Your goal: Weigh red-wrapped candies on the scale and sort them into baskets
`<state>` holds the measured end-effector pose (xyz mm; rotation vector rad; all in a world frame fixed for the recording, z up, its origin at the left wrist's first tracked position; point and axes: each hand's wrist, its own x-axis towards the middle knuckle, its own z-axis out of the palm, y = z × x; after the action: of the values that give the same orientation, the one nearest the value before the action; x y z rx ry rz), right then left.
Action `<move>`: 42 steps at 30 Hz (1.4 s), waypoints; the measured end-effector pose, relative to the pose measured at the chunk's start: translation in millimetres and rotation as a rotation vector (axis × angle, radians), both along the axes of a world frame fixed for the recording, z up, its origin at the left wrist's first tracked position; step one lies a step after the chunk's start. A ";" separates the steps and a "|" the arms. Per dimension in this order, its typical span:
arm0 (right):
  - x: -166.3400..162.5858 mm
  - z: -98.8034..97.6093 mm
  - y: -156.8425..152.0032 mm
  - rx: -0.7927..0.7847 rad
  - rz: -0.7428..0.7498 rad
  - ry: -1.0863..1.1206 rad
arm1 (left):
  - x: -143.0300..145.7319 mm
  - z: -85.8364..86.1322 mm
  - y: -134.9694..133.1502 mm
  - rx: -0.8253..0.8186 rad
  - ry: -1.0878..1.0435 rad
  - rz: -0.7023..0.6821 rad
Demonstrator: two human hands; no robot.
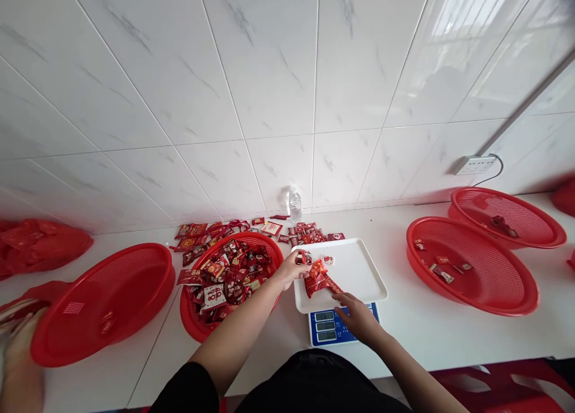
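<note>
My left hand (293, 270) is over the left side of a white weighing tray (359, 263), its fingers closed on a small red wrapped candy (307, 257). Below those fingers, several red packets (317, 285) and a white-and-red wrapped piece (328, 259) lie on the tray. My right hand (357, 317) is at the tray's front edge, fingers apart, fingertips by the end of a long red packet (331, 285). Whether they touch it is hard to tell. The tray rests on a blue digital scale (321, 336), partly covered by my right hand.
Left of the scale stands a red basket (191, 320) full of wrapped snacks, with loose red packets (309, 233) behind it. A clear bottle (294, 205) is by the wall. Red baskets (471, 299) stand right; another person's hand (22, 341) is beside a red basket (103, 305) at left.
</note>
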<state>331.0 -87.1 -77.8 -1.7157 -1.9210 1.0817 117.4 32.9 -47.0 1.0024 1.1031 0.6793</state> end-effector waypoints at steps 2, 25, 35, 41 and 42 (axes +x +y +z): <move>2.8 1.1 0.5 0.017 -0.019 0.007 | 12.6 -5.2 2.2 0.009 0.038 -0.018; -9.9 -1.6 133.7 0.012 0.074 -0.330 | 8.8 12.5 -12.5 -0.136 0.101 0.110; -5.6 -13.5 109.1 -0.016 0.138 -0.300 | -2.1 1.3 -51.5 -0.086 0.175 0.074; -4.7 -10.7 79.9 0.020 0.143 -0.238 | 17.4 1.4 -51.2 -0.081 0.084 0.081; -4.0 -10.3 78.7 0.024 0.138 -0.232 | 19.1 1.7 -50.3 -0.073 0.087 0.075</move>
<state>327.0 -8.4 -88.2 -1.7842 -2.2130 0.9356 136.5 -17.3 -45.3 0.9399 1.2381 0.6557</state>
